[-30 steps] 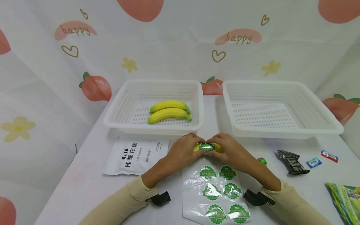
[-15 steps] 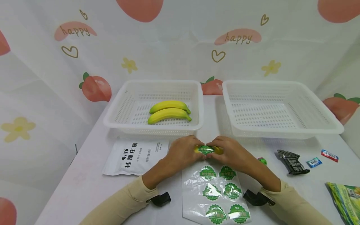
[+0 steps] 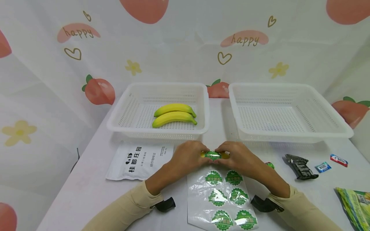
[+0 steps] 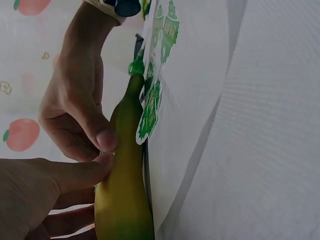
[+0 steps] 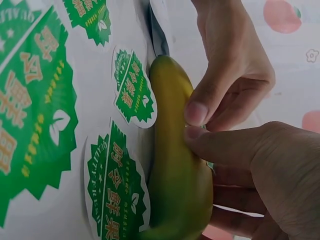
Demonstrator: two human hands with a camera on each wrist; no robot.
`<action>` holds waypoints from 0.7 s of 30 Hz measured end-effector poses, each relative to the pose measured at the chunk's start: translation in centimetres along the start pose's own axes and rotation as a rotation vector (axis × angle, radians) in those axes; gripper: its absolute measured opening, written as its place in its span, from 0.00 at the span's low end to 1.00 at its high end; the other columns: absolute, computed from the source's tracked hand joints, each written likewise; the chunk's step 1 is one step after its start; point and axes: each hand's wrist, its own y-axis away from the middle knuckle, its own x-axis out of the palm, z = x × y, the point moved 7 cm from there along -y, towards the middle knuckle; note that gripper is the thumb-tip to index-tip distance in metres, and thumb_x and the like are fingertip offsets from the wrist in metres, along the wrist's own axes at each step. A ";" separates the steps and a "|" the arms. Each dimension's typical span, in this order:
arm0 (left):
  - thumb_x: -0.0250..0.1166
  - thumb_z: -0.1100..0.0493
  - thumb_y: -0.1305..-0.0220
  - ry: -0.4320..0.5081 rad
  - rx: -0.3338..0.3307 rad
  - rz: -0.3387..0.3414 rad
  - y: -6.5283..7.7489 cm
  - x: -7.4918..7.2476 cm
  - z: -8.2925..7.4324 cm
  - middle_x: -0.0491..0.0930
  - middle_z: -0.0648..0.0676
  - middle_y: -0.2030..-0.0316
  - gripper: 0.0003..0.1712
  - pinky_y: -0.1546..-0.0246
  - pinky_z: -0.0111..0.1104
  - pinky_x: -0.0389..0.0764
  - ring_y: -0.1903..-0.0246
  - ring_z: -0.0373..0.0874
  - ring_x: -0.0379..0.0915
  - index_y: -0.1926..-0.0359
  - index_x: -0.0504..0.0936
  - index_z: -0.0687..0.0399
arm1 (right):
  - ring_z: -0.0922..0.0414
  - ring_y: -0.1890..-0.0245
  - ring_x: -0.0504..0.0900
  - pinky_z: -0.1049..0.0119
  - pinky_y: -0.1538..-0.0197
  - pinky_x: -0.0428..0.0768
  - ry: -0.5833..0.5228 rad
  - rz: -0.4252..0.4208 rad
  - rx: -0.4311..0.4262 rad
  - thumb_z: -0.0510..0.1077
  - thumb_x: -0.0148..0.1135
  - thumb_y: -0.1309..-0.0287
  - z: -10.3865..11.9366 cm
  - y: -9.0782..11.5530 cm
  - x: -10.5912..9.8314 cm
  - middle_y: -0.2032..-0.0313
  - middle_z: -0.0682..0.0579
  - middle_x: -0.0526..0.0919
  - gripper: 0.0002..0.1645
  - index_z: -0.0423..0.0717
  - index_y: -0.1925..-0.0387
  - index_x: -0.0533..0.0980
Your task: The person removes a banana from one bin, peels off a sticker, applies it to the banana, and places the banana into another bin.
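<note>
A yellow banana (image 5: 172, 150) lies crosswise at the top edge of the sticker sheet (image 3: 199, 199), held by both hands. A green oval sticker (image 3: 213, 155) shows on its upper side, between the fingertips. My left hand (image 3: 188, 156) grips the banana's left part and my right hand (image 3: 238, 157) its right part. In both wrist views the thumb tips meet on the near side of the banana (image 4: 127, 180). Most of the fingers are hidden behind it. Several green round stickers (image 3: 238, 195) remain on the sheet below.
Two bananas (image 3: 174, 118) lie in the left white basket (image 3: 159, 131); a second white basket (image 3: 295, 135) stands right. A white coffee pouch (image 3: 138, 163) lies left. On the right are a black wrapped snack (image 3: 302, 166), small candies (image 3: 322, 166) and a green-yellow packet (image 3: 355, 205).
Both hands and the banana have shifted slightly toward the person. The fingertips now lie along the ends of the sticker. The baskets and other things have stayed where they were.
</note>
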 end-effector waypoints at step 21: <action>0.71 0.48 0.29 -0.004 0.090 -0.020 -0.3 0.4 -1.7 0.88 0.50 0.52 0.21 0.55 0.33 0.83 0.55 0.42 0.84 0.42 0.87 0.53 | 0.56 0.54 0.84 0.53 0.50 0.84 -0.090 0.246 0.208 0.48 0.78 0.39 -1.4 1.4 -1.6 0.55 0.52 0.87 0.31 0.36 0.40 0.80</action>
